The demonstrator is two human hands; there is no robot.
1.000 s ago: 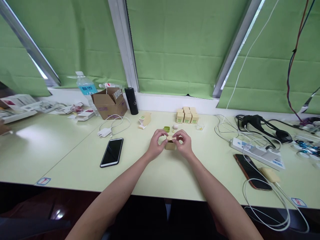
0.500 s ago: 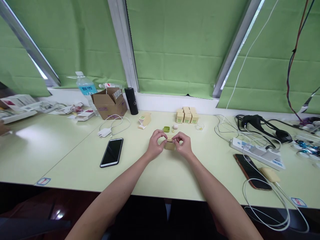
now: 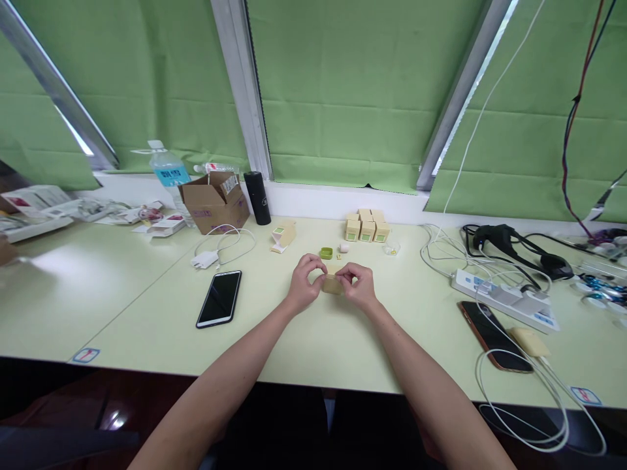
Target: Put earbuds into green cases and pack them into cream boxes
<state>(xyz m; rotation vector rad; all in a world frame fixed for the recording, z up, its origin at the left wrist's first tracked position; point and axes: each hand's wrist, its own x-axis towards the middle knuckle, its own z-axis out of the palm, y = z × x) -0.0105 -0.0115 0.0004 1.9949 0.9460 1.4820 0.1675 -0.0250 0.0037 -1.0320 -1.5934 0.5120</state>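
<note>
Box (image 3: 332,287) appears to rest on the surface (image 3: 313,356) between the left hand (image 3: 307,282) and right hand (image 3: 357,284). Both hands are nearly closed, thumb and fingertips pinching its upper edge, one at each side. It looks like thin card, so probably light, stiffest at the folds, not very slippery and easily dented; the side corners look the best hold, taken gently. Just beyond, on the pale, flat surface, sit a green tub (image 3: 326,252) and a white piece (image 3: 344,248). Farther back stand clustered cartons (image 3: 367,230) and, leftward, a flask (image 3: 258,199). Green blinds (image 3: 343,98) hang behind everything.
</note>
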